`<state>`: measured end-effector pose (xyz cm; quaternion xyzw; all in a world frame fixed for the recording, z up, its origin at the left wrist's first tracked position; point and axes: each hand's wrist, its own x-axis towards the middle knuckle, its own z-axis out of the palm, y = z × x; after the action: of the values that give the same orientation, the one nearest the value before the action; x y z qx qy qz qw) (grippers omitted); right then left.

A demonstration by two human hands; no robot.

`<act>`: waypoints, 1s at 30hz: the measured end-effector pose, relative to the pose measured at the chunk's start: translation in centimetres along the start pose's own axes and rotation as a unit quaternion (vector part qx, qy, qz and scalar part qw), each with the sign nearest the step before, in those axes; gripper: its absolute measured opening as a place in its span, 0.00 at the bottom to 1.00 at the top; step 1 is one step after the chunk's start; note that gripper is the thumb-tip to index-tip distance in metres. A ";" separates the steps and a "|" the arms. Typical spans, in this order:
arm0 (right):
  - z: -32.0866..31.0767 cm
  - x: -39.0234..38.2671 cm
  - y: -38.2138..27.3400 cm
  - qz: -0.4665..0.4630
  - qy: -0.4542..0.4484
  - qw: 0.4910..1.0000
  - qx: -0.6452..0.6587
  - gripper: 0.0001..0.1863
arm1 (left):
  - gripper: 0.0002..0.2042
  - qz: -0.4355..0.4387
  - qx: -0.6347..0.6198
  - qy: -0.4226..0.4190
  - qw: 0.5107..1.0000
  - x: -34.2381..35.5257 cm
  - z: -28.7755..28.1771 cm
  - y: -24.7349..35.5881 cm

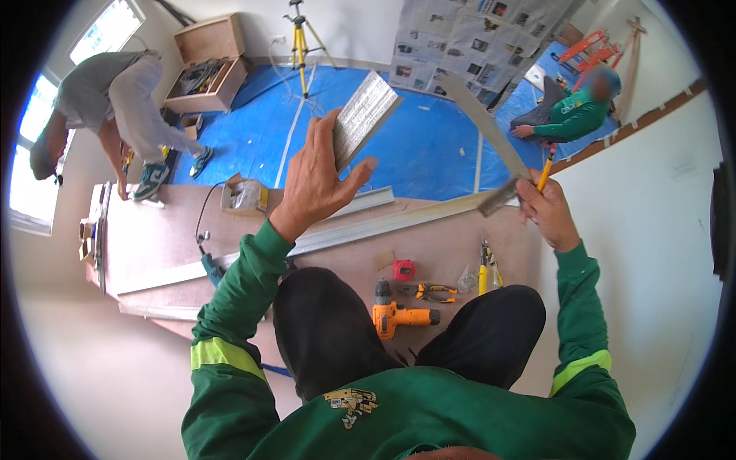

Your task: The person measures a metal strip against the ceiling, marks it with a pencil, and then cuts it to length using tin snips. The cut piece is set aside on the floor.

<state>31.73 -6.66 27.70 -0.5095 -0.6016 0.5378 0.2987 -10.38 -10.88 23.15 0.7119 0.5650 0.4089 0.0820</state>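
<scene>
Raised in my left hand is a short piece of silver metal. My right hand grips a metal L-shaped square together with a yellow pencil. Long metal channels lie on the wooden board below my hands. Between and beside my knees are an orange drill, a red tape measure, orange-handled pliers and yellow-handled snips. A teal power tool with a cord lies left of my knees.
One co-worker bends at the board's left end. Another person sits at the right on blue sheeting. Along the back are an open wooden box, a yellow tripod and a paper-covered panel. A white wall bounds the right.
</scene>
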 end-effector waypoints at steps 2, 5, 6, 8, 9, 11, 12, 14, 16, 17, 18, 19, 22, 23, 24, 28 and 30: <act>3.7 -0.5 -2.9 -0.080 0.014 0.997 0.003 0.19 | 0.50 -0.008 -0.043 0.020 0.999 1.2 1.1 1.2; 8.8 0.5 -5.9 -0.151 0.006 0.987 -0.061 0.16 | 0.53 0.070 -0.053 0.044 0.995 2.5 3.0 2.2; 10.2 1.2 -6.4 -0.204 0.002 0.975 -0.082 0.15 | 0.54 0.096 -0.061 0.054 0.992 2.7 3.6 2.4; 12.2 2.0 -7.0 -0.198 0.042 0.973 -0.108 0.14 | 0.56 0.154 -0.074 0.082 0.982 2.5 4.7 2.7; 12.7 2.4 -7.1 -0.195 0.058 0.972 -0.118 0.13 | 0.56 0.154 -0.068 0.093 0.981 2.4 5.3 2.9; 13.3 2.6 -6.9 -0.212 0.083 0.966 -0.126 0.14 | 0.57 0.156 -0.057 0.124 0.978 1.8 6.2 3.2; 13.4 2.7 -6.6 -0.219 0.093 0.962 -0.130 0.14 | 0.56 0.152 -0.057 0.124 0.979 1.8 6.5 3.2; 13.3 2.5 -6.1 -0.199 0.094 0.968 -0.121 0.14 | 0.56 0.167 -0.066 0.144 0.973 1.6 6.9 3.4; 13.1 2.3 -5.7 -0.184 0.093 0.972 -0.114 0.15 | 0.52 0.145 -0.046 0.103 0.983 1.4 6.6 3.5; 13.0 2.2 -5.5 -0.177 0.091 0.974 -0.110 0.15 | 0.51 0.138 -0.037 0.081 0.986 1.3 6.3 3.6; 12.9 2.1 -5.5 -0.171 0.090 0.975 -0.106 0.16 | 0.49 0.135 -0.025 0.062 0.989 1.0 5.9 3.8; 12.9 2.1 -5.4 -0.164 0.088 0.977 -0.104 0.16 | 0.47 0.128 -0.017 0.040 0.991 0.8 5.4 4.0; 13.2 1.7 -5.3 -0.149 0.075 0.981 -0.096 0.16 | 0.45 0.133 0.007 0.036 0.990 0.5 4.5 4.5; 13.3 1.6 -5.3 -0.148 0.066 0.982 -0.095 0.16 | 0.46 0.139 0.015 0.046 0.989 0.5 4.2 4.6; 13.5 1.4 -5.4 -0.145 0.060 0.983 -0.091 0.16 | 0.45 0.140 0.018 0.048 0.989 0.4 4.0 4.6; 13.6 1.2 -5.6 -0.149 0.042 0.984 -0.087 0.17 | 0.44 0.140 0.029 0.046 0.989 0.2 3.1 4.8; 13.6 1.2 -5.6 -0.149 0.016 0.985 -0.088 0.17 | 0.43 0.141 0.036 0.041 0.989 0.0 2.8 4.9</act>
<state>17.45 -9.66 29.51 -0.4473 -0.7107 0.4240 0.3392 -4.90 -11.64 24.17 0.7694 0.4766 0.4245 -0.0252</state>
